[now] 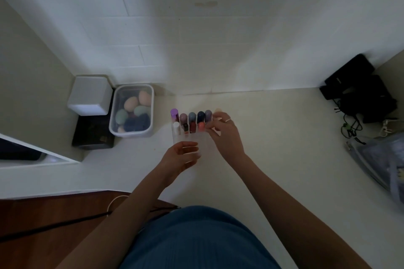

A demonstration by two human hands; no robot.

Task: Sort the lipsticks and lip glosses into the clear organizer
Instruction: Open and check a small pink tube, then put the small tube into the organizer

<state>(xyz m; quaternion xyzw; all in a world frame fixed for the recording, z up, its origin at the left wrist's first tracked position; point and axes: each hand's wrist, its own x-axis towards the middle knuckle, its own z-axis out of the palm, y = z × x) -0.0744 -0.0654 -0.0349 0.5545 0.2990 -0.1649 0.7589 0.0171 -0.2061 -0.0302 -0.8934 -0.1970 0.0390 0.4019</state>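
Note:
The clear organizer [188, 137] stands on the pale counter in the middle of the view. Several lipsticks and lip glosses stand upright in it in two rows: a purple-capped tube [173, 112] at the back left, grey and dark caps beside it, and a white cap [176, 125], dark red tubes and an orange cap [201, 125] in the front row. My left hand [181, 156] grips the organizer's near end. My right hand [226, 135], with a ring on one finger, is pinched at the organizer's back right corner around a pale-capped tube [217, 110], whose body is hidden by the fingers.
A clear tub [115, 129] of coloured makeup sponges sits to the left, next to a white box [90, 95] on a black box [93, 135]. Black cases and cables [358, 94] lie at the far right, with a clear pouch [382, 159] below them. A tiled wall stands behind.

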